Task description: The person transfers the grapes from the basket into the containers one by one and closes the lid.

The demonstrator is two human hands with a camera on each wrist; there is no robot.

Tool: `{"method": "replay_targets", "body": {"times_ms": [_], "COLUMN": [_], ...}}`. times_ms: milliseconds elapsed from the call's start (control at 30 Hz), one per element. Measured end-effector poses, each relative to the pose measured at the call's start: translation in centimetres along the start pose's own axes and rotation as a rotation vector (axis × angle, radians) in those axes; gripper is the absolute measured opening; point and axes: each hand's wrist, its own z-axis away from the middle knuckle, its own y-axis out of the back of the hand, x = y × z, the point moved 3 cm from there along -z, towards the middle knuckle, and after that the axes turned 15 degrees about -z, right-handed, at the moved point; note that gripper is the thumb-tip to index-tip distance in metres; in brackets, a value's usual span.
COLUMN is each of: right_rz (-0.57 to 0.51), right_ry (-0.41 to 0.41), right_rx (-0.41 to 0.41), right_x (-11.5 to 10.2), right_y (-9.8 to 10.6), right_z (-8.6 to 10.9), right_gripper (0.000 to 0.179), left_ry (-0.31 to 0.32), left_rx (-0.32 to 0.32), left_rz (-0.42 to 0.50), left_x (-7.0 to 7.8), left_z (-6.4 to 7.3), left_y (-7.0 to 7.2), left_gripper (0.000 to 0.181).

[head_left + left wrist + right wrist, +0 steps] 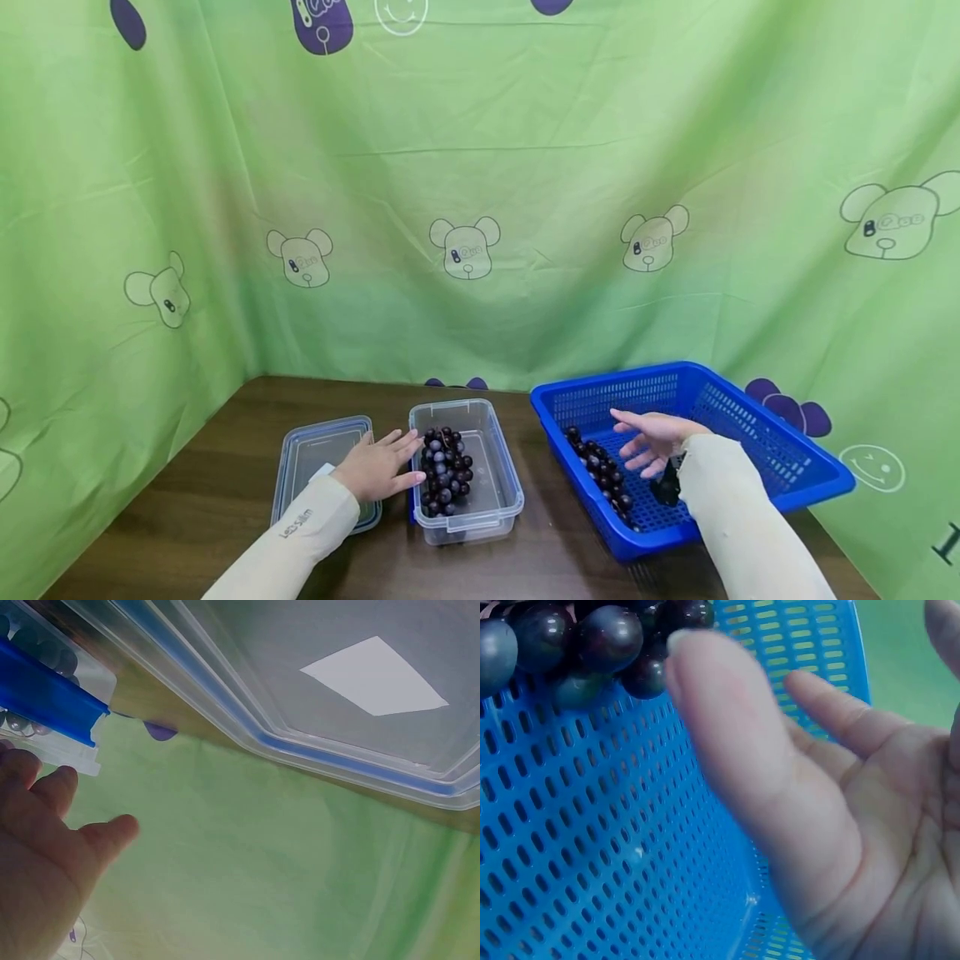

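Observation:
A bunch of dark grapes point(444, 473) lies along the left side of a clear plastic container point(491, 467). My left hand point(382, 468), fingers spread, is at that container's left rim; the left wrist view shows the container's blue side clip point(49, 694) close to the fingers. More dark grapes point(603, 475) lie against the left wall of a blue perforated basket point(750, 417). Over the basket, my right hand point(656, 437) has its fingers loosely extended and holds nothing. In the right wrist view its thumb point(731, 720) overlaps the edge of the grapes point(607, 641).
A clear lid point(322, 442) with a blue seal and a white label point(375, 679) lies left of the container, partly under my left hand. All stand on a dark wooden table point(225, 467). A green patterned curtain point(465, 167) hangs behind and at both sides.

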Motion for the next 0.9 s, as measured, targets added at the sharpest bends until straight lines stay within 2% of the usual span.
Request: {"method": "replay_targets", "body": {"times_ms": [200,567,800,900], "right_rz": [0.010,0.102,0.248,0.288], "right_ry": [-0.056,-0.086,-0.123,-0.148], "right_rx": [0.032,0.104,-0.017,-0.023], "right_x": [0.7,1.0,1.1,1.1], "right_y": [-0.3,-1.0,-1.8,-2.1], "right_z": [-0.5,-2.3,-2.9,-3.1], "right_gripper": [0.076,0.075,0.081,0.083], "left_ry": [0.023,0.008,0.007,0.007], "left_rx": [-0.019,-0.012,-0.012,-0.009], "left_rz": [0.005,-0.003,0.007,0.012], "left_x": [0.0,-0.1,0.0,0.1], "left_z": [0.0,-0.1,0.0,0.1], "left_y": [-0.1,0.0,0.5,0.7], "left_gripper": [0.061,0.061,0.060,0.061]}}
